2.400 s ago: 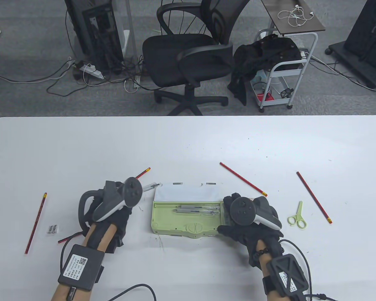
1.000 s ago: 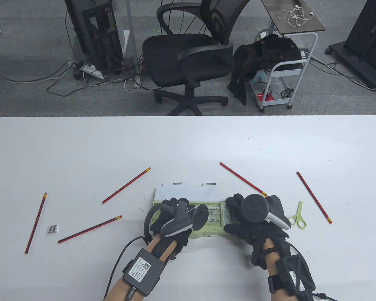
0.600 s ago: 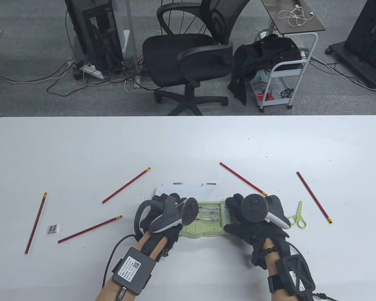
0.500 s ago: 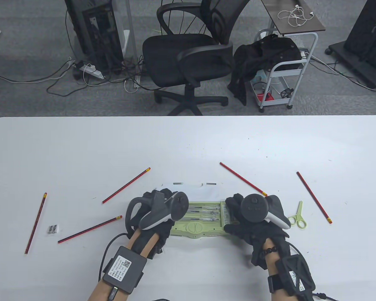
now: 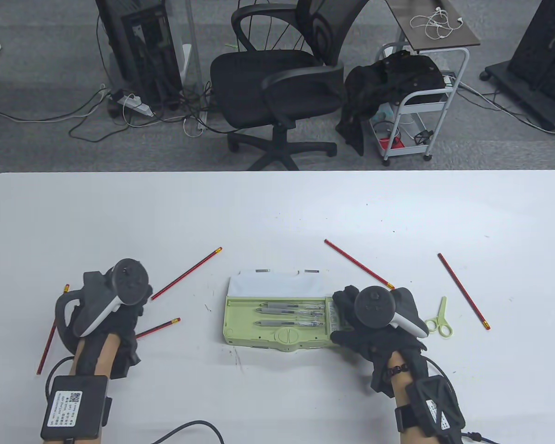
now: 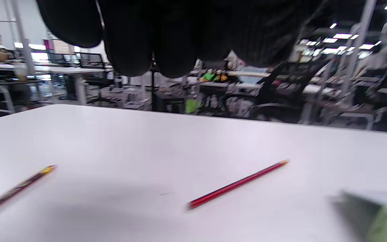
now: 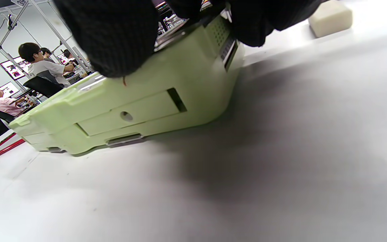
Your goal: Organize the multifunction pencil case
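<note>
Red pencil [image 5: 157, 329] lies just right of the left hand [image 5: 120, 319], long axis rising rightward; finger posture there cannot be told. Centre: green pencil case [image 5: 277, 319], open, pens inside. Right hand [image 5: 365, 323] grips its right end.

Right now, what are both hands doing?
Right hand holds the open pencil case. Left hand over loose pencils, nothing gripped. Nothing blocking.
</note>
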### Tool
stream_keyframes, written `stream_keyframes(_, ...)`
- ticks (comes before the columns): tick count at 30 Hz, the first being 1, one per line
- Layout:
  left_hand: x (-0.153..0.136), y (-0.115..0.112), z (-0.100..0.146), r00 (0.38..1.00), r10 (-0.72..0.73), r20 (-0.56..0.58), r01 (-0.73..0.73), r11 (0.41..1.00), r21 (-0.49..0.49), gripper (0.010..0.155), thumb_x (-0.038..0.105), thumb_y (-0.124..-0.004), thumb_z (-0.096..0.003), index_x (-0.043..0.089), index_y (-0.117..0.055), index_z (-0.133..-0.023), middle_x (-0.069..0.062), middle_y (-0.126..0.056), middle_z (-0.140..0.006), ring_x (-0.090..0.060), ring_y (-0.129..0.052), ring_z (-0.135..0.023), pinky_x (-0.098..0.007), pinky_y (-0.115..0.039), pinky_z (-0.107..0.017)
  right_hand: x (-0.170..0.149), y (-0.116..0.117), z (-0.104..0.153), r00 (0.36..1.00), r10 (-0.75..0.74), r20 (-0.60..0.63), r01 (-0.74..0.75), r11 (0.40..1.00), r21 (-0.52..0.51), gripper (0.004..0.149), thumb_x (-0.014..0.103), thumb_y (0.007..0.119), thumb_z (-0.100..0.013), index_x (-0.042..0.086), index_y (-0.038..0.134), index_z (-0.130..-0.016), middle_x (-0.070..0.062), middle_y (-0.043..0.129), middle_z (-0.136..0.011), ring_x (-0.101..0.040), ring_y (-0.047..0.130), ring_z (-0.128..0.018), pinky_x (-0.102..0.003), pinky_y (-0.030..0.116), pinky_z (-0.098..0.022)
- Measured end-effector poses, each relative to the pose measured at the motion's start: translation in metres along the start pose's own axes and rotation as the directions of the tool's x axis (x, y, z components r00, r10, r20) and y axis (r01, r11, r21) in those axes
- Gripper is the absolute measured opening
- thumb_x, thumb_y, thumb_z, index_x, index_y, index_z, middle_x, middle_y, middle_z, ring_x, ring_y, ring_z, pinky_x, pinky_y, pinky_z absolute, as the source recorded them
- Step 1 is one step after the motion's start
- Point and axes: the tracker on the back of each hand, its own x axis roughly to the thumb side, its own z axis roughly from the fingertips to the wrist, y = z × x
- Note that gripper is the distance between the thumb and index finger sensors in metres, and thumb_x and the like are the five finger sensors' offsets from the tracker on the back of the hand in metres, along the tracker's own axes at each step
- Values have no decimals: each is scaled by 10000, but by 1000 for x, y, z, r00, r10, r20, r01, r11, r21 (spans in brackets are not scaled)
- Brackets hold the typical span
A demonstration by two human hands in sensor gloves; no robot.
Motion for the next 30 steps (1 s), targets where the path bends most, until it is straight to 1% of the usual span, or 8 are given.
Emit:
stream_keyframes(1,-11,-7,-2,1000,-17,-24,16,999,-38,609,397,-789,-515,193,-661,-1075,-139,-800,-1085,-423,-832,-973,-679,-664,-686,0,0,0,1000,1,0,-1,1000,0,844,380,805,-494,18,367,-1118,-355,267,-1104,-540,607,-985,-604,578,-713)
stream_keyframes(5,-42,-31,-6,989,-91,-116,77,989,-123,617,397,-794,-512,190,-659,-1077,-141,-819,-1078,-415,-856,-961,-670,-680,-679,0,0,0,1000,3,0,-3,1000,0,845,381,804,-494,17,367,-1119,-353,269,-1105,-540,605,-985,-604,577,-713)
stream_keyframes(8,-60,-47,-9,972,-152,-181,118,975,-187,628,399,-796,-511,190,-647,-1083,-143,-816,-1081,-414,-859,-956,-665,-684,-679,0,0,0,1000,4,-1,-4,1000,0,845,382,804,-494,19,366,-1119,-354,272,-1103,-541,604,-986,-604,576,-714)
stream_keyframes(13,-77,-66,-11,935,-253,-250,190,949,-250,625,401,-803,-507,195,-655,-1079,-136,-832,-1069,-402,-879,-936,-650,-701,-672,0,0,0,1000,9,-3,-9,1000,-1,845,383,802,-494,19,365,-1119,-352,267,-1106,-542,603,-985,-606,575,-713)
stream_keyframes(18,-83,-80,-13,903,-334,-271,255,923,-287,622,415,-824,-495,203,-681,-1062,-87,-886,-1027,-353,-938,-887,-620,-739,-657,1,0,0,1000,12,-4,-12,1000,-1,845,383,802,-494,20,364,-1119,-353,269,-1105,-541,602,-986,-605,575,-714)
stream_keyframes(26,-80,-94,-18,896,-362,-257,281,910,-305,581,418,-829,-493,217,-728,-1028,-48,-928,-988,-323,-973,-854,-602,-763,-644,1,0,0,1000,14,-4,-14,1000,0,845,385,800,-494,22,364,-1119,-352,268,-1106,-543,602,-986,-606,574,-714)
stream_keyframes(30,-78,-98,-20,881,-391,-266,303,899,-316,567,418,-826,-496,221,-737,-1020,-42,-933,-982,-317,-977,-850,-600,-765,-643,1,0,0,1000,14,-4,-14,1000,0,845,386,799,-495,22,363,-1120,-352,271,-1106,-543,600,-987,-607,573,-714)
